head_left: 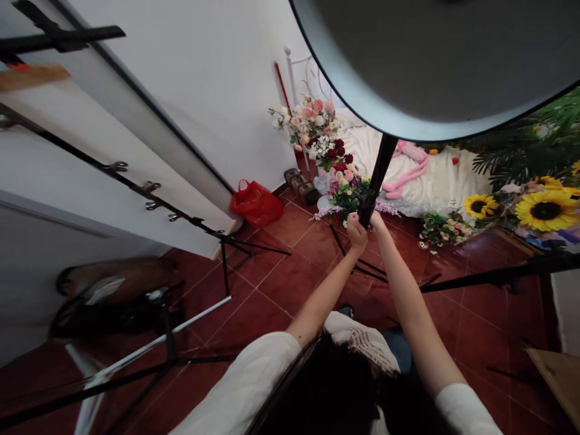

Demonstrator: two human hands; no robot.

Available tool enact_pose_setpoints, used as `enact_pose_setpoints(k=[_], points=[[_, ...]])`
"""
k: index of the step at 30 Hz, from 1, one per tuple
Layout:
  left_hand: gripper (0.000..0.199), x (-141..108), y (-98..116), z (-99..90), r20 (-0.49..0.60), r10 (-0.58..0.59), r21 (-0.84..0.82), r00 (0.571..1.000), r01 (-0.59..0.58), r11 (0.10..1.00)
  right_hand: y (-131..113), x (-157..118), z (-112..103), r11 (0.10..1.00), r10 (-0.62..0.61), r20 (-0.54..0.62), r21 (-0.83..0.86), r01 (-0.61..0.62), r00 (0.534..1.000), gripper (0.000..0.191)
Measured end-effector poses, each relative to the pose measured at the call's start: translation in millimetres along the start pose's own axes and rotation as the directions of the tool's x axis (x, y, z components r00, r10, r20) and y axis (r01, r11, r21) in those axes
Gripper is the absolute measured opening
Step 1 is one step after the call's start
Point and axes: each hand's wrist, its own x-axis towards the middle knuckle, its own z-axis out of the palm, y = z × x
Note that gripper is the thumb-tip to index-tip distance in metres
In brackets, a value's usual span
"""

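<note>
A black stand pole (pixel 382 166) rises from a tripod base on the tiled floor to a big round lamp or reflector (pixel 435 66) at the top right. Fingers of my left hand (pixel 357 232) are wrapped round the pole's joint, on its left side. Against the right side of the same joint is my right hand (pixel 376 221), partly hidden behind the pole, its fingers closed on it. Both arms stretch forward, with the hands close together just below the round head.
Black light stands reach in from the left (pixel 167 338) and right (pixel 498 273). Beyond the pole are a bed with a cream blanket (pixel 460 181), flower bunches (pixel 317 121) and sunflowers (pixel 546 209). A red bag (pixel 257 203) sits by the wall; a dark bag (pixel 122 290) lies left.
</note>
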Motion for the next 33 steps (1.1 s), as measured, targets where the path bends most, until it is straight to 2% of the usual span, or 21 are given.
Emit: enact_pose_setpoints(k=[3,5,8,11,14,17,19,22,24,26,27,28,29,31,33], points=[[0.058,0.6,0.2,-2.2,0.018,0.0,0.021,1.0,0.0,1.0,1.1,-8.2,-1.6,0.999,0.007,-0.105,0.045,-0.003,0.994,0.023],[0.058,1.5,-0.3,-4.5,0.041,0.003,0.033,0.999,-0.005,0.999,3.7,-16.2,-5.2,0.996,-0.002,-0.133,0.085,0.013,0.991,0.023],[0.057,1.4,-1.7,-8.4,0.066,-0.003,0.053,0.998,-0.001,0.999,9.9,-31.4,-17.8,0.99,-0.022,-0.088,0.136,0.034,0.996,0.027],[0.056,-3.7,-3.0,-13.0,0.074,-0.009,0.072,0.997,0.003,0.997,17.0,-48.7,-45.0,0.985,-0.065,-0.052,0.16,0.073,0.997,0.037],[0.055,-15.3,-6.3,-19.7,0.096,0.02,0.118,0.995,-0.032,0.993,24.6,-69.0,-90.2,0.981,-0.098,-0.133,0.153,0.118,0.986,0.042],[0.053,-33.4,-16.8,-29.7,0.128,0.003,0.17,0.992,-0.025,0.985,33.7,-96.4,-150.1,0.977,-0.095,-0.322,0.15,0.15,0.942,0.041],[0.051,-50.5,-29.3,-38.2,0.162,-0.066,0.221,0.985,0.029,0.975,40.1,-120.2,-194.0,0.974,-0.066,-0.468,0.16,0.158,0.881,0.037],[0.05,-87.1,-52.8,-49.4,0.213,-0.176,0.325,0.961,0.1,0.94,48.1,-162.1,-255.5,0.974,-0.047,-0.656,0.138,0.181,0.754,0.032],[0.053,-117.8,-65.4,-50.9,0.179,-0.287,0.408,0.941,0.195,0.892,51.2,-190.5,-286.3,0.978,-0.03,-0.733,0.12,0.173,0.68,0.03],[0.052,-148.8,-68.9,-42.9,0.186,-0.441,0.478,0.878,0.312,0.821,52.6,-215.9,-304.9,0.985,-0.024,-0.737,0.1,0.143,0.675,0.03],[0.048,-162.9,-65.7,-34.3,0.257,-0.504,0.492,0.825,0.337,0.803,52.8,-226.7,-309.9,0.99,-0.032,-0.725,0.072,0.123,0.688,0.03],[0.042,-175.2,-58.9,-22.4,0.365,-0.546,0.488,0.754,0.344,0.802,52.7,-236.3,-312.6,0.994,-0.049,-0.71,0.03,0.1,0.702,0.029],[0.035,-185.6,-48.5,-7.2,0.492,-0.559,0.465,0.667,0.342,0.817,52.6,-244.8,-313.6,0.997,-0.071,-0.695,-0.021,0.079,0.716,0.029],[0.025,-200.9,-17.6,31.1,0.705,-0.498,0.365,0.505,0.343,0.865,52.0,-259.7,-313.8,0.993,-0.107,-0.663,-0.113,0.042,0.741,0.026],[0.026,-210.4,22.4,75.8,0.841,-0.363,0.224,0.4,0.354,0.908,51.5,-273.3,-315.0,0.99,-0.099,-0.636,-0.14,0.011,0.765,0.022]])
